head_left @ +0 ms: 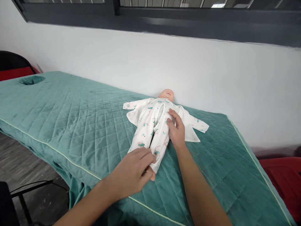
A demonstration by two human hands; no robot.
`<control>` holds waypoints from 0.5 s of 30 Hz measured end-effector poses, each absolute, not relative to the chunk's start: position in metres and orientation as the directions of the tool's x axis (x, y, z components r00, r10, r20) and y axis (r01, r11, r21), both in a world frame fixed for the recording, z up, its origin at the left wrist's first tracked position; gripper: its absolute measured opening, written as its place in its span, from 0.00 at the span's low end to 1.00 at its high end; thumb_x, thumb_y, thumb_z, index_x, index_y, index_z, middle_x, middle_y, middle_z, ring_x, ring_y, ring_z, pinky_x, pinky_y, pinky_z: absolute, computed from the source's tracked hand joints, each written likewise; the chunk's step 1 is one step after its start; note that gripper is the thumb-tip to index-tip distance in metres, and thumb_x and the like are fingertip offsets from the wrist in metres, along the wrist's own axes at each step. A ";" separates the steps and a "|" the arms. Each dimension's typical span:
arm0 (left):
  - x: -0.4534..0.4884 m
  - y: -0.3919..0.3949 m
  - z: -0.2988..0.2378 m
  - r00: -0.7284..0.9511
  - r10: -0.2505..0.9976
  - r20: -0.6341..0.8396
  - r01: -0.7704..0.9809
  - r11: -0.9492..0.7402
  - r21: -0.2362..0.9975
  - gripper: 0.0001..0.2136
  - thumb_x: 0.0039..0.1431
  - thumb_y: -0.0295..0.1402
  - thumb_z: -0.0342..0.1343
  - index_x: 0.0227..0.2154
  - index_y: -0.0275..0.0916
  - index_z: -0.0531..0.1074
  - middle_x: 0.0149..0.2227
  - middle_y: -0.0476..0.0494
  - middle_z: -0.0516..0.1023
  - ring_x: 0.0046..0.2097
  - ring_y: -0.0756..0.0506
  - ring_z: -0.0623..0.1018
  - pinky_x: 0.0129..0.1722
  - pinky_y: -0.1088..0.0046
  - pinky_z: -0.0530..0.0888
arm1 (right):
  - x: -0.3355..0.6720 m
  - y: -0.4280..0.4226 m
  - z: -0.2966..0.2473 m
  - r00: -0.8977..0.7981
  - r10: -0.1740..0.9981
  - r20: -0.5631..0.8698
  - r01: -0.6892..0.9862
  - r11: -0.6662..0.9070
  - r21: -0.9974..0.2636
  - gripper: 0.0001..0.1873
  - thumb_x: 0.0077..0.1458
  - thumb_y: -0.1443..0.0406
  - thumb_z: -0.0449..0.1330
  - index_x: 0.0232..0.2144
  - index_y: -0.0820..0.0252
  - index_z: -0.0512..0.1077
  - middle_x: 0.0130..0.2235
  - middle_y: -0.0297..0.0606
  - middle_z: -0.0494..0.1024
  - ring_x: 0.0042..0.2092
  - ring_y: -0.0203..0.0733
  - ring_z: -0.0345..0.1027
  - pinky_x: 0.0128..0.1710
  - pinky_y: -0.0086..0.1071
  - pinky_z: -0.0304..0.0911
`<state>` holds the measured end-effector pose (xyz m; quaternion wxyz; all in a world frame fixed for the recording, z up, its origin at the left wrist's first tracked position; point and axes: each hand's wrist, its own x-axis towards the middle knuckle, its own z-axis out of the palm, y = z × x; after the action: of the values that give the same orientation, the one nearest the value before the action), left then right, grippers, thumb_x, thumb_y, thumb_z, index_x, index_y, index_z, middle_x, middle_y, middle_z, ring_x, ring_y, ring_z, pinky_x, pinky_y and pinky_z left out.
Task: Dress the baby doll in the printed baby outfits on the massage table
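Observation:
A baby doll (166,93) lies on its back on a green quilted bed cover (94,125), its head toward the wall. White printed trousers (143,131) cover its legs, over a white long-sleeved top (191,133) whose sleeves spread to both sides. My left hand (136,171) is closed at the lower end of the trouser leg on the right, fingers pinching the cuff; a bare doll foot pokes out beside the thumb. Against the right side of the doll's hip rests my right hand (176,128), thumb and fingertips apart and touching the trousers.
The bed has a face hole (32,80) at its far left end. A white wall (105,56) runs behind it, below a dark window frame (150,23). Red chairs (284,179) stand past the right end and at the far left. A black metal stand (25,204) is at lower left.

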<state>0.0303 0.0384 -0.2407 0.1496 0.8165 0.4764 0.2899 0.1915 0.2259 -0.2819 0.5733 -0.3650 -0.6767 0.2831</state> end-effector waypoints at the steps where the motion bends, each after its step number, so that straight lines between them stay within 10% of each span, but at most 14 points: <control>1: 0.028 0.035 -0.241 0.380 0.870 0.315 0.705 -0.493 0.510 0.06 0.63 0.24 0.47 0.36 0.40 0.67 0.38 0.45 0.74 0.40 0.45 0.73 0.42 0.68 0.69 | 0.191 0.226 -0.282 -0.098 0.815 0.572 0.209 0.579 -0.788 0.17 0.62 0.59 0.56 0.52 0.54 0.72 0.64 0.41 0.68 0.68 0.45 0.57 0.71 0.50 0.48; 8: 0.012 0.035 -0.237 0.390 0.866 0.312 0.637 -0.499 0.587 0.07 0.61 0.22 0.49 0.35 0.40 0.68 0.34 0.48 0.73 0.39 0.47 0.73 0.42 0.69 0.69 | 0.189 0.225 -0.286 -0.213 0.804 0.555 0.347 0.593 -0.726 0.26 0.64 0.54 0.55 0.61 0.53 0.65 0.71 0.41 0.54 0.73 0.45 0.44 0.72 0.52 0.42; 15: -0.009 0.068 -0.257 -0.084 0.924 0.374 0.653 -0.232 0.721 0.07 0.67 0.32 0.49 0.43 0.40 0.70 0.46 0.43 0.74 0.48 0.45 0.73 0.49 0.66 0.69 | 0.190 0.218 -0.278 -0.207 0.802 0.560 0.162 0.592 -0.789 0.21 0.65 0.58 0.55 0.57 0.53 0.69 0.68 0.40 0.62 0.70 0.43 0.52 0.72 0.48 0.47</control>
<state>-0.0095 0.0681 -0.2572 0.1582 0.6582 0.5990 0.4278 0.1897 0.2182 -0.2785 0.5322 -0.3365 -0.7163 0.3008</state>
